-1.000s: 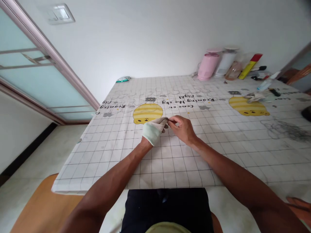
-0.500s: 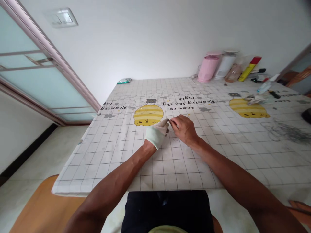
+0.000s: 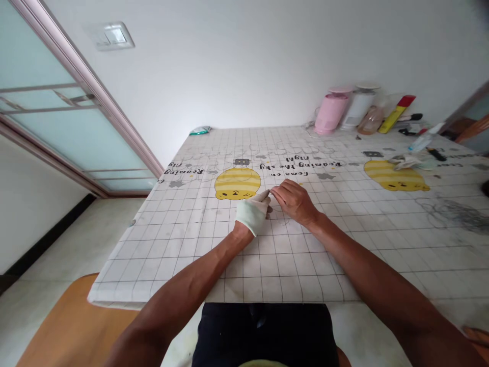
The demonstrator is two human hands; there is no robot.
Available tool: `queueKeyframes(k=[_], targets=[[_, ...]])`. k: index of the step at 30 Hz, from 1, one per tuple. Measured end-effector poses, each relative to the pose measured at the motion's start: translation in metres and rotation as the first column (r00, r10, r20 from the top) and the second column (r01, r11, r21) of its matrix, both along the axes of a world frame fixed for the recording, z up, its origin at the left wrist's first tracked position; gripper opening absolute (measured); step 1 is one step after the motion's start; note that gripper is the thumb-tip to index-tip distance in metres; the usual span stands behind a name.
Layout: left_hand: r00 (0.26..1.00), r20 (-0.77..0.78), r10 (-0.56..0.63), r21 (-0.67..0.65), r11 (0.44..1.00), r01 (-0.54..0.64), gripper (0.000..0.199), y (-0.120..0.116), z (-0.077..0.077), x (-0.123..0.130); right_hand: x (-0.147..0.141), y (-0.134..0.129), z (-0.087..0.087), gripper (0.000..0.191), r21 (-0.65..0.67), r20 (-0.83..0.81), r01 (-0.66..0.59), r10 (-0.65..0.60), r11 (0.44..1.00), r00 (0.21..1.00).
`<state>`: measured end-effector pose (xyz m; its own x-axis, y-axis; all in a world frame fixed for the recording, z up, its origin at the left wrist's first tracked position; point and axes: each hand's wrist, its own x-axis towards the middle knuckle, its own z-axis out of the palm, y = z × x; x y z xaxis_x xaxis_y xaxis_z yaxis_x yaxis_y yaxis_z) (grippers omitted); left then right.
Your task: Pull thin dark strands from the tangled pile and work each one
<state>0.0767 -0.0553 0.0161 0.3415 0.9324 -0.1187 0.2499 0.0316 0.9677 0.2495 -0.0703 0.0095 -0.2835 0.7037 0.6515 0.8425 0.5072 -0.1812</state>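
Note:
My left hand (image 3: 253,210), in a pale glove, is closed in a pinch over the middle of the table (image 3: 183,239), just below a printed yellow striped figure. My bare right hand (image 3: 293,200) is also closed in a pinch, its fingertips almost touching the left ones. What the fingertips hold is too small to make out. A faint thin wire (image 3: 286,220) shows on the cloth beneath the hands. Thin wavy strands (image 3: 229,149) lie across the back of the cloth.
A tangle of dark wire (image 3: 458,214) lies at the right. Near the wall stand a pink device (image 3: 330,112), a white device (image 3: 358,108), a bottle (image 3: 370,121) and a yellow-red box (image 3: 397,114). A crumpled glove (image 3: 410,160) and a green-white item (image 3: 200,130) also lie there.
The view has shifted slightly, so the scene sits a little further right. Both hands keep their pinch, fingertips still close together.

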Motion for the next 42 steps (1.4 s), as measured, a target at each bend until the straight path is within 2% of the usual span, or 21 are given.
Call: queueKeyframes(k=[3, 8, 16, 21, 25, 28, 31, 34, 37, 39, 42], targets=[[0.995, 0.094, 0.026, -0.072, 0.997, -0.019, 0.033, -0.001, 0.008, 0.000, 0.011, -0.001, 0.004, 0.025, -0.063, -0.107, -0.039, 0.032, 0.997, 0.994], [0.972, 0.170, 0.162, -0.116, 0.983, -0.144, 0.042, 0.000, 0.013, -0.001, 0.020, -0.014, 0.015, 0.027, -0.101, -0.347, -0.019, -0.017, 0.995, 0.938], [0.986, 0.093, 0.141, -0.075, 0.988, -0.135, 0.036, -0.003, 0.013, 0.001, 0.014, -0.010, 0.011, 0.020, -0.107, -0.332, -0.124, 0.082, 0.986, 0.940], [0.990, 0.074, 0.120, -0.080, 0.990, -0.114, 0.036, -0.005, 0.013, 0.003, 0.016, -0.004, 0.007, 0.026, -0.092, -0.276, -0.172, 0.141, 0.981, 0.951], [0.985, 0.139, 0.100, -0.089, 0.992, -0.088, 0.037, -0.005, 0.015, 0.001, 0.011, -0.008, 0.008, 0.023, -0.104, -0.364, -0.140, 0.093, 0.985, 0.927], [0.975, 0.195, 0.111, -0.087, 0.992, -0.096, 0.033, -0.003, 0.018, -0.003, 0.006, -0.013, 0.013, 0.022, -0.199, -0.488, -0.096, -0.014, 0.975, 0.873], [0.960, 0.217, 0.177, -0.086, 0.983, -0.162, 0.031, 0.001, 0.020, -0.007, 0.006, -0.018, 0.020, 0.035, -0.348, -0.624, -0.160, -0.101, 0.924, 0.775], [0.948, 0.244, 0.204, -0.066, 0.979, -0.193, 0.031, 0.005, 0.017, -0.009, 0.006, -0.019, 0.024, 0.044, -0.483, -0.695, -0.357, -0.102, 0.799, 0.712], [0.952, 0.235, 0.195, -0.038, 0.981, -0.191, 0.030, 0.010, 0.011, -0.010, 0.002, -0.020, 0.022, 0.039, -0.546, -0.718, -0.482, -0.086, 0.685, 0.691], [0.958, 0.211, 0.192, -0.026, 0.981, -0.191, 0.029, 0.012, 0.008, -0.010, -0.003, -0.020, 0.018, 0.034, -0.560, -0.716, -0.493, -0.090, 0.666, 0.692], [0.966, 0.172, 0.193, -0.009, 0.981, -0.194, 0.030, 0.014, 0.007, -0.010, -0.010, -0.022, 0.013, 0.025, -0.558, -0.682, -0.433, -0.093, 0.708, 0.726]])
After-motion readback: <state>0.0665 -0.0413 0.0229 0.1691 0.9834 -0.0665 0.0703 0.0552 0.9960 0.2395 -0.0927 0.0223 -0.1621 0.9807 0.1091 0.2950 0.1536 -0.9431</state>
